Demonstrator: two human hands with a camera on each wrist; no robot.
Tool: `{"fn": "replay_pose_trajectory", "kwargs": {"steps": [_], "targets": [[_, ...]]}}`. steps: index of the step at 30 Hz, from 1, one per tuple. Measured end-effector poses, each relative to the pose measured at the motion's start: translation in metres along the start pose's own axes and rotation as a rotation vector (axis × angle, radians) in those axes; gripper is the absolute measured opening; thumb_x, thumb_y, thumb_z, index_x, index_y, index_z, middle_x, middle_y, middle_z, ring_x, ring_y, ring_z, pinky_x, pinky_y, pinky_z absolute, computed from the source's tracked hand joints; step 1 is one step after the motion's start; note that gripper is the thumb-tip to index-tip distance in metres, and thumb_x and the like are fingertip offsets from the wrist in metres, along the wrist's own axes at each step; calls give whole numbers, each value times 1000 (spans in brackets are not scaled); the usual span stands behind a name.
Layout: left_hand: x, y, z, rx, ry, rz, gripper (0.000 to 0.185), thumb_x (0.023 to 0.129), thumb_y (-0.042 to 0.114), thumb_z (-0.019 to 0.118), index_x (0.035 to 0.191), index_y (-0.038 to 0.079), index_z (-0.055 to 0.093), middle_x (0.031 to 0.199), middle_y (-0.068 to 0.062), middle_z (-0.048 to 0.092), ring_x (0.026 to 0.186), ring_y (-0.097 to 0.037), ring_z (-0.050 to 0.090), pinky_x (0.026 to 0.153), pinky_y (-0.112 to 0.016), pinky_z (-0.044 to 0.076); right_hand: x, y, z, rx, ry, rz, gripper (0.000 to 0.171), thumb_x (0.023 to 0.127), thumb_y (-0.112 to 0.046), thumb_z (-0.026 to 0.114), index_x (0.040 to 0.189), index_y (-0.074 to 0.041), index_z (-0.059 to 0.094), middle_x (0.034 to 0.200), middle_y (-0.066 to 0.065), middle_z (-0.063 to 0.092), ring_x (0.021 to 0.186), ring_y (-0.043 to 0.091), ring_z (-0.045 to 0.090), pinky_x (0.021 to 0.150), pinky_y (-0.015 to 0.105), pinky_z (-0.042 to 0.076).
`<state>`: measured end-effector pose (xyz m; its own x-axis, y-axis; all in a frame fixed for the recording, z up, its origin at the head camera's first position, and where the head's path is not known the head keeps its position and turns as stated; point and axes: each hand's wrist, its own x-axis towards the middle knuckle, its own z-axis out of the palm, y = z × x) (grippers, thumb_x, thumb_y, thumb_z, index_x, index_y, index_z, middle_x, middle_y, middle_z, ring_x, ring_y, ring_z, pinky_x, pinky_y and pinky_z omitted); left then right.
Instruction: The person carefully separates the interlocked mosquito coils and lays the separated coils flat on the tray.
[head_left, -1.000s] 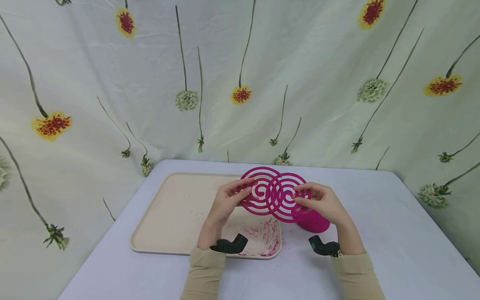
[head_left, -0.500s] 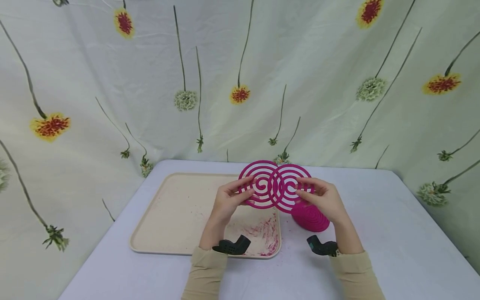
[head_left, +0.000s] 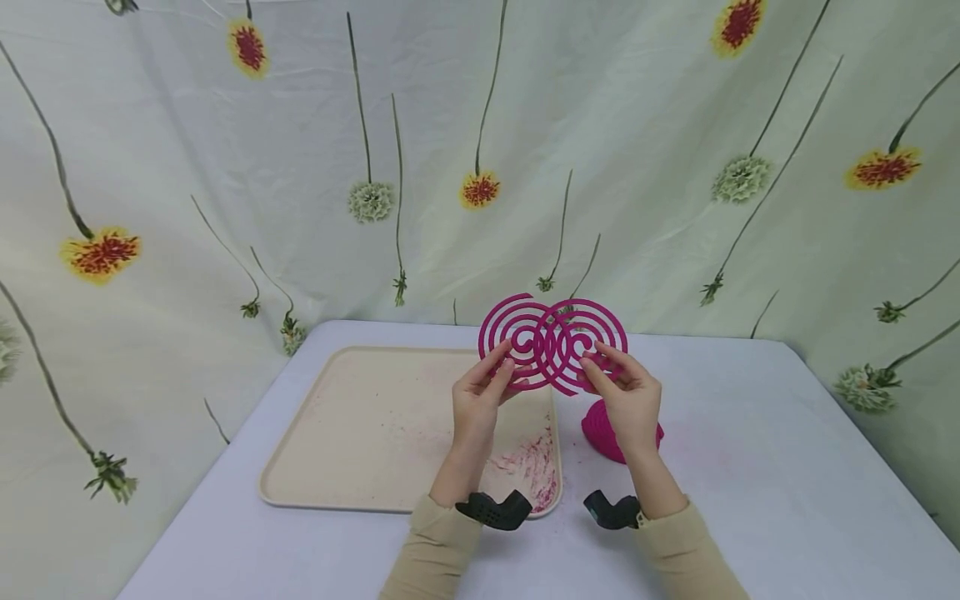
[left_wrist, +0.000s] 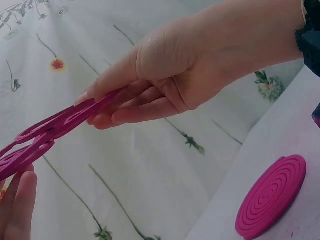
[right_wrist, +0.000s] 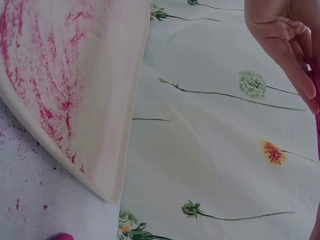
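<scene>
Two pink spiral mosquito coils overlap at their inner sides, raised above the table in the head view. My left hand [head_left: 474,410] pinches the left mosquito coil [head_left: 524,344] between thumb and fingers. With thumb and fingers, my right hand [head_left: 633,410] pinches the right mosquito coil [head_left: 582,347]. The left wrist view shows the pair nearly edge-on, crossing each other; whether they are interlocked I cannot tell. Below my right hand lies a round pink pile [head_left: 602,433] on the table, marked with spiral grooves like stacked coils. The right wrist view shows only a pink sliver between fingers.
A beige tray [head_left: 352,433] lies on the left of the white table [head_left: 750,467], with pink smears and crumbs at its near right corner. Pink specks dot the table beside it. A flower-printed curtain [head_left: 637,150] hangs behind. A black camera [head_left: 495,510] sits on each wrist.
Both hands have lifted the overlapping mosquito coils upward, away from the table. My wrists have come closer together and the fingers now point more upward. The pink pile and tray stay in place.
</scene>
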<state>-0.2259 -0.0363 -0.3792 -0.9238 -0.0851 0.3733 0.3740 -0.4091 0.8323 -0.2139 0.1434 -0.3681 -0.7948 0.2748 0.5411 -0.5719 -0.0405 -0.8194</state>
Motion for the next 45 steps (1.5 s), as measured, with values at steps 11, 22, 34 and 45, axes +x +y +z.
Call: {"fn": "replay_pose_trajectory", "kwargs": {"steps": [11,22,34,45], "targets": [[-1,-2,4,-29,-101,2,42,94,12,57,135,4,50,125,-13,56,110,-25,59,87,-37,51,-3,14,5,-123,-48,-77,30,91,2,56,121,4,60,112,15,65,80,4,66,65,20,55],[1,-5,1,117,-112,119,40,90,-3,59,129,-2,52,119,-20,56,97,-21,61,85,-30,52,1,13,-1,-105,-172,-35,41,85,6,63,125,4,53,107,21,60,82,10,67,65,24,56],[11,16,-34,335,-259,40,30,86,-1,64,116,-6,61,110,-22,60,87,-19,61,77,-26,54,19,0,-44,-274,-503,224,37,87,-10,67,121,1,57,106,20,59,81,19,66,70,30,57],[12,24,-44,406,-450,-46,29,86,2,66,114,-5,63,107,-20,62,80,-18,62,73,-30,56,23,-7,-62,-316,-706,172,36,85,-4,66,119,4,59,109,20,59,91,23,60,66,32,57]]}}
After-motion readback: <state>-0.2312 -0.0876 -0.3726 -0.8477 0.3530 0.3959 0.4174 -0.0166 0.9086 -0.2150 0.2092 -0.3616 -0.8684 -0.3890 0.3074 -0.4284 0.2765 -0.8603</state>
